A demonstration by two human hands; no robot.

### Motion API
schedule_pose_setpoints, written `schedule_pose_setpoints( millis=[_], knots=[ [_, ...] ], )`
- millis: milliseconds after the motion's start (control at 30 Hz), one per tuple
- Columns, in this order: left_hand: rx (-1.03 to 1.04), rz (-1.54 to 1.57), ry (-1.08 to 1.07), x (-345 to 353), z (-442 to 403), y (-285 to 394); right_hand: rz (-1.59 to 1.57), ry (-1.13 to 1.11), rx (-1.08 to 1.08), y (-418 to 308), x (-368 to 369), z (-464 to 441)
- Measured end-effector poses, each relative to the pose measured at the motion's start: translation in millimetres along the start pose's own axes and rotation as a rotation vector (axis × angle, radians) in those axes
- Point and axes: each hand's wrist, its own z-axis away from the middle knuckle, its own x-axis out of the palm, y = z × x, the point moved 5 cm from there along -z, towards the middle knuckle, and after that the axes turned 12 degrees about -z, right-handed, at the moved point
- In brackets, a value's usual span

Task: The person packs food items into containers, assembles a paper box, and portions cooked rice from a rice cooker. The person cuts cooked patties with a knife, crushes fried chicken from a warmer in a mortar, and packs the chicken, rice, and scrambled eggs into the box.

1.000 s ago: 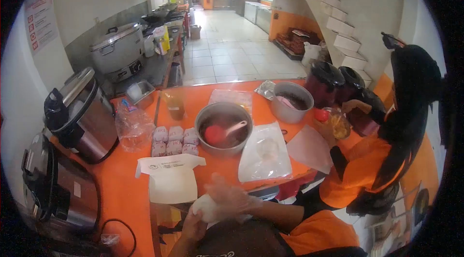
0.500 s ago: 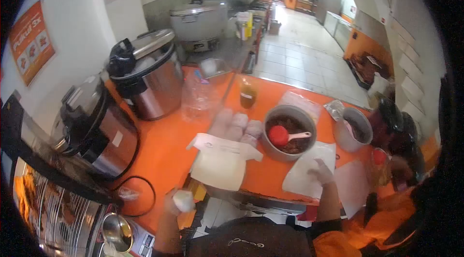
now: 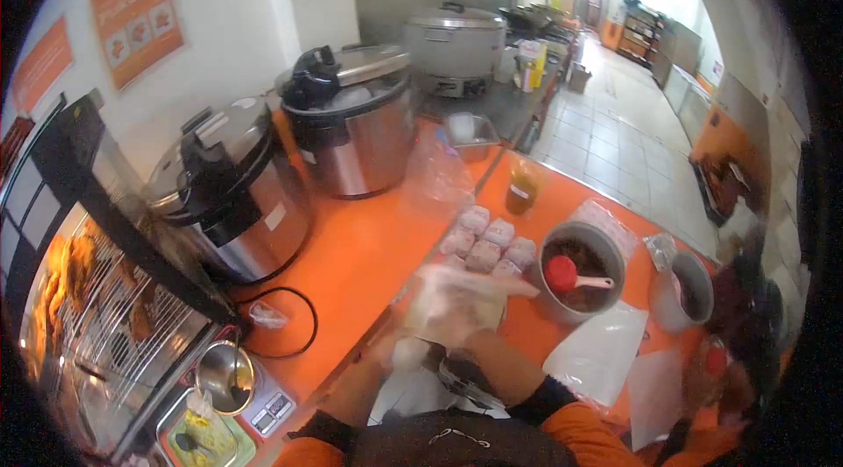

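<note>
My left hand (image 3: 379, 349), partly blurred, is closed round a white rounded bundle (image 3: 409, 355) low in front of the apron. Beside it, my right hand (image 3: 450, 323) reaches across onto an open white paper food box (image 3: 505, 284) at the counter edge; motion smears its fingers. Just behind the box lie several small paper-wrapped packets (image 3: 484, 255). To the right stands a round metal pot (image 3: 619, 298) of dark food, with a red scoop (image 3: 559, 274) resting in it. A white sheet (image 3: 601, 353) lies in front of the pot.
Two large rice cookers (image 3: 356, 138) line the left wall. A lit display case (image 3: 114, 309), a kitchen scale (image 3: 270, 413) and a metal bowl (image 3: 225, 377) are at lower left. Another pot (image 3: 682, 296) stands right, near another person's arm (image 3: 720, 397). A sauce bag (image 3: 522, 192) sits behind.
The view has turned left. My right hand has left the white sheet and come over to the food box. My left hand has moved closer to the box with the bundle.
</note>
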Motion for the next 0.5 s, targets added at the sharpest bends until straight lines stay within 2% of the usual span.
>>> schedule_pose_setpoints(
  millis=[33, 100, 200, 233, 300, 367, 400, 433, 500],
  knots=[
    [0.014, 0.060, -0.028, 8, 4, -4, 0.078, 0.080, -0.059, 14, 27, -5],
    [0.047, 0.195, -0.080, 35, 16, -16, 0.039, 0.061, 0.028, 23, 43, 5],
    [0.142, 0.370, 0.072, 32, 4, -48, -0.002, -0.121, 0.160, -22, 13, 14],
    [0.296, 0.262, 0.043, 38, 1, -47, -0.008, -0.099, 0.097, -5, 26, 13],
    [0.685, -0.151, 0.216, 53, 22, -28, -0.039, -0.043, -0.045, 18, 39, 20],
    [0.410, 0.398, -0.027, 46, -5, -54, -0.082, 0.005, -0.190, 30, 41, 21],
    [0.476, 0.536, -0.261, 50, 1, -56, -0.104, 0.016, -0.228, 28, 41, 26],
    [0.496, 0.539, -0.224, 64, 24, -44, -0.132, 0.024, -0.271, 22, 42, 30],
    [0.567, 0.540, -0.124, 59, 46, -64, -0.177, 0.043, -0.356, -4, 51, 47]
  ],
)
